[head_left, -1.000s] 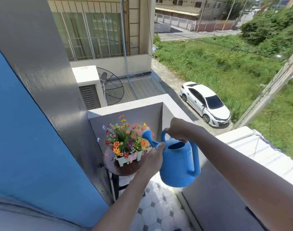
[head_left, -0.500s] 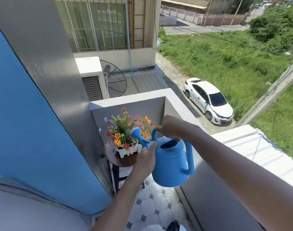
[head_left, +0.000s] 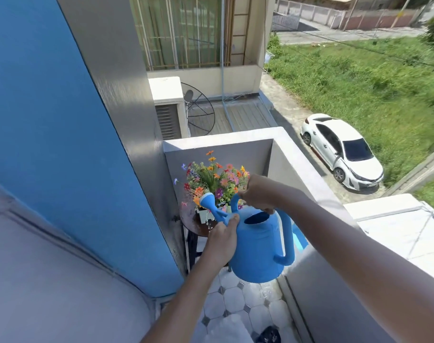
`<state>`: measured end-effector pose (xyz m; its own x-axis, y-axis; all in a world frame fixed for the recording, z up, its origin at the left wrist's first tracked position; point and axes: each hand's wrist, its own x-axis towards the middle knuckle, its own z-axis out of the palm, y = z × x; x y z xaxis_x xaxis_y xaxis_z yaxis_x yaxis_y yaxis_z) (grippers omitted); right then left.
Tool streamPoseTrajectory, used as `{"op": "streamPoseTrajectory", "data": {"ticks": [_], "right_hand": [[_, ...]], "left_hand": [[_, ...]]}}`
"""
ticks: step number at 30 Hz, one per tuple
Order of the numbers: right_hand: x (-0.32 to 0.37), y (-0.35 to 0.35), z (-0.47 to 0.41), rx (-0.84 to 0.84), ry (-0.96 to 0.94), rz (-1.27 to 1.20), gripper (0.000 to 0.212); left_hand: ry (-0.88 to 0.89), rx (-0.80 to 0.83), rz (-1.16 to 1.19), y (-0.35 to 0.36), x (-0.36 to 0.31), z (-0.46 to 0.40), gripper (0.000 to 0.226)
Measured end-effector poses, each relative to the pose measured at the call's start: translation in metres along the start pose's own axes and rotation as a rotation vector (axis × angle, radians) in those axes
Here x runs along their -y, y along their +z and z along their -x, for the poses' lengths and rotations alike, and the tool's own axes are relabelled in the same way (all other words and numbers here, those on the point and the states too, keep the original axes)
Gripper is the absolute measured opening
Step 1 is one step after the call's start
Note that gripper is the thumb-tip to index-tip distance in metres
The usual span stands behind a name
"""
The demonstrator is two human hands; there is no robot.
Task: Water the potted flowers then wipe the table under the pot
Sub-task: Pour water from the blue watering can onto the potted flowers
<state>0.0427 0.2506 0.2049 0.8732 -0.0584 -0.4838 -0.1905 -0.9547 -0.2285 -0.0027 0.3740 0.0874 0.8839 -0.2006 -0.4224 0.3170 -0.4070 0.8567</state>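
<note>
A blue watering can hangs over the balcony floor, its spout head beside the potted flowers. My right hand grips the can's top handle. My left hand holds the can's body at the base of the spout. The colourful flowers stand in a small white pot on a round dark table in the balcony's far corner. A few water drops show below the spout. The can and my hands hide the table's right part.
A blue and grey wall stands close on the left. A grey parapet runs along the right and far side. White octagonal floor tiles lie below. A dark object sits on the floor near the bottom edge.
The can and both hands have moved left and closer to the flowers, and the spout head has dropped to the level of the pot.
</note>
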Motion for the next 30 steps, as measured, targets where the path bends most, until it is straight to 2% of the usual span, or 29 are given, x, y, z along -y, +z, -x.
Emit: {"op": "streamPoseTrajectory", "data": {"ticks": [5, 9, 15, 20, 26, 30], "right_hand": [[-0.015, -0.012, 0.012, -0.028, 0.004, -0.078, 0.036], [-0.033, -0.016, 0.014, -0.063, 0.069, -0.025, 0.035], [-0.054, -0.020, 0.009, -0.092, 0.210, -0.011, 0.029], [-0.060, -0.031, 0.011, -0.094, 0.208, 0.031, 0.038], [-0.064, -0.040, -0.001, -0.157, 0.211, -0.025, 0.035], [-0.057, -0.051, -0.010, -0.133, 0.146, -0.103, 0.036]], "left_hand": [[0.011, 0.055, -0.021, 0.015, -0.007, -0.003, 0.073], [0.022, 0.114, -0.017, 0.031, -0.018, -0.008, 0.072], [0.065, 0.182, -0.022, 0.053, -0.031, -0.016, 0.051], [0.069, 0.205, 0.000, 0.059, -0.040, -0.025, 0.058], [0.091, 0.189, 0.012, 0.055, -0.050, -0.038, 0.063], [0.097, 0.108, -0.008, 0.047, -0.056, -0.045, 0.072]]}}
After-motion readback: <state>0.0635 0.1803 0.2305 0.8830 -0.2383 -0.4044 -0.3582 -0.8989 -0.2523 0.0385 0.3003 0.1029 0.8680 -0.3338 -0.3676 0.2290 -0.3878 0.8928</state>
